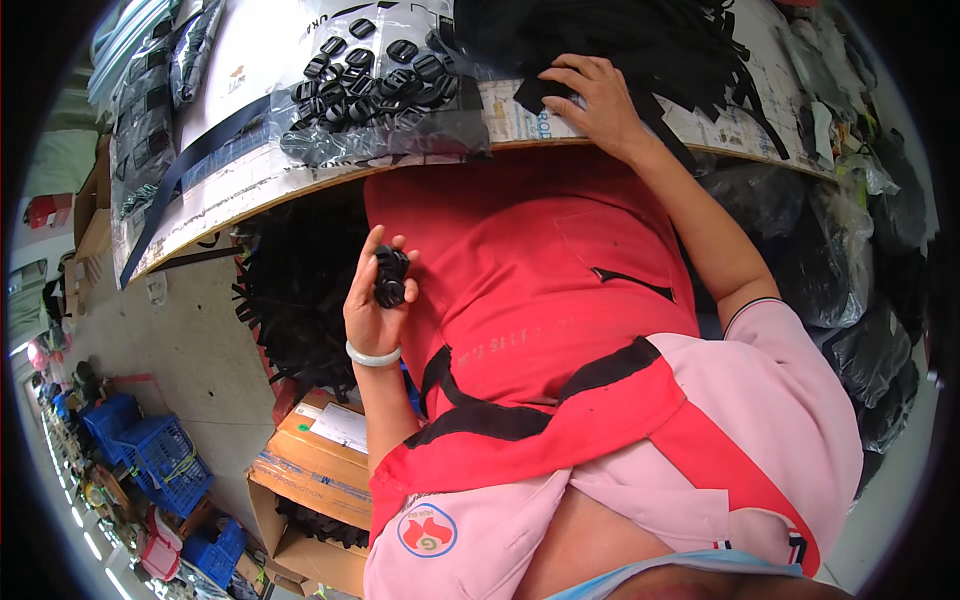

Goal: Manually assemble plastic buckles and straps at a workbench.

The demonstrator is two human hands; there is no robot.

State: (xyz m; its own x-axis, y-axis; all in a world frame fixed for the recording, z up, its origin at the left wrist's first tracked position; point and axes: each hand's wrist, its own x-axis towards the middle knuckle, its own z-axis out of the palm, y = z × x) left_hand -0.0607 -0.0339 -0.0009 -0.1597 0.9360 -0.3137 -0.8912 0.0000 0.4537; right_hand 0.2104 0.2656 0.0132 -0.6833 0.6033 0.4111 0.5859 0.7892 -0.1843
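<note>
My left hand [368, 318], with a white bangle at the wrist, is raised in front of the red apron [520, 270]. Its fingers curl around a small stack of black plastic buckles [390, 277]. On the table's near edge, my right hand [603, 108] reaches over black webbing straps [640, 40], fingers spread and touching a strap end [532, 95]. Whether it has any grip on that end is hard to make out. To its left, a pile of loose black buckles [375, 85] lies on a clear plastic bag [340, 145] on the table.
A single dark strap [185, 170] hangs over the table's left edge, near bagged black parts [140, 140]. Below stand a cardboard box [315, 460] and a heap of black straps [300, 290]. Blue crates [165, 460] sit on the floor at left; black plastic bags [860, 340] crowd the right.
</note>
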